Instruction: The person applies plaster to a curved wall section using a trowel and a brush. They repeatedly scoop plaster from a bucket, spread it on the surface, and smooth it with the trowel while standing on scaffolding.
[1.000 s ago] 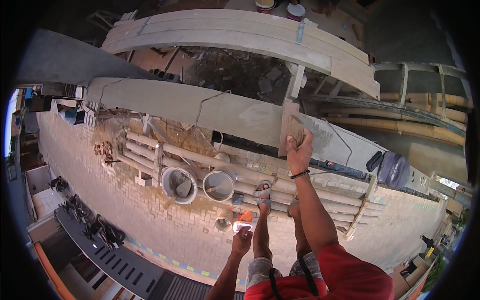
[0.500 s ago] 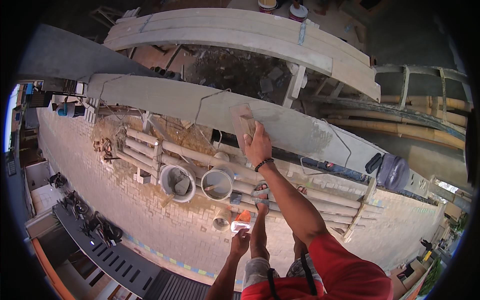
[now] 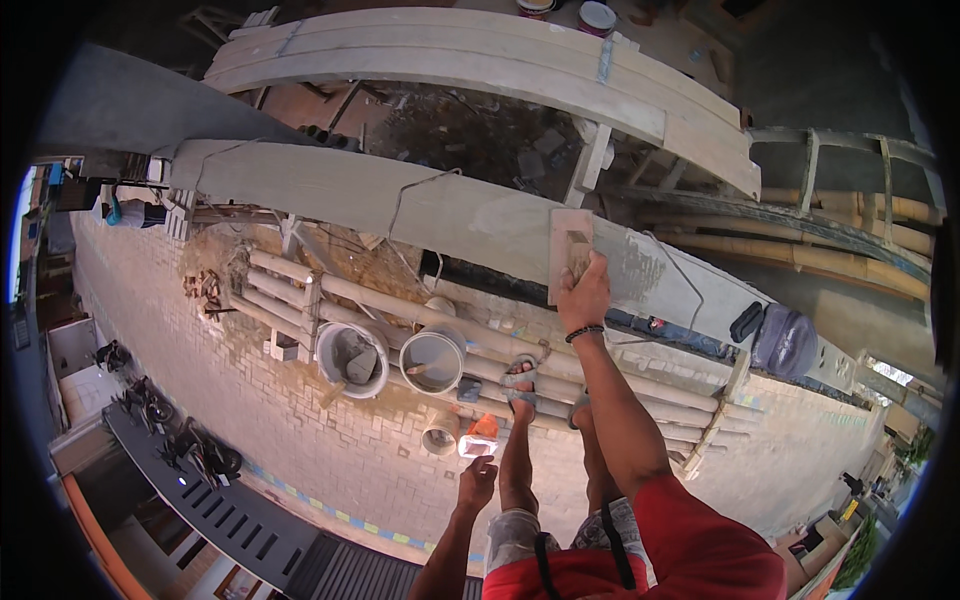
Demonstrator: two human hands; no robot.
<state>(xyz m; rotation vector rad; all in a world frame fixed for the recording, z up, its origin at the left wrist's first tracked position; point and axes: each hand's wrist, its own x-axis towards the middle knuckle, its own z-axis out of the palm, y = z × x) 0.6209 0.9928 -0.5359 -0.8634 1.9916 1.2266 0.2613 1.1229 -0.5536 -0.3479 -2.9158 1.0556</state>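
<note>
My right hand grips the wooden float, which is pressed on the grey plastered concrete band, where a lighter wet smear shows. Bent metal wires cross the band. My left hand hangs low, fingers curled; whatever it holds, if anything, I cannot make out. Behind it in the picture are an orange-and-white bag and a small pail. My sandalled feet stand on bamboo poles.
Two buckets stand below beside the bamboo scaffold. Pale planks and more bamboo lie across from me. A purple bundle sits at the band's right. Motorbikes are parked on the paving.
My right hand with the float swept left along the band, then came back right. My left hand has shifted slightly left and stays low.
</note>
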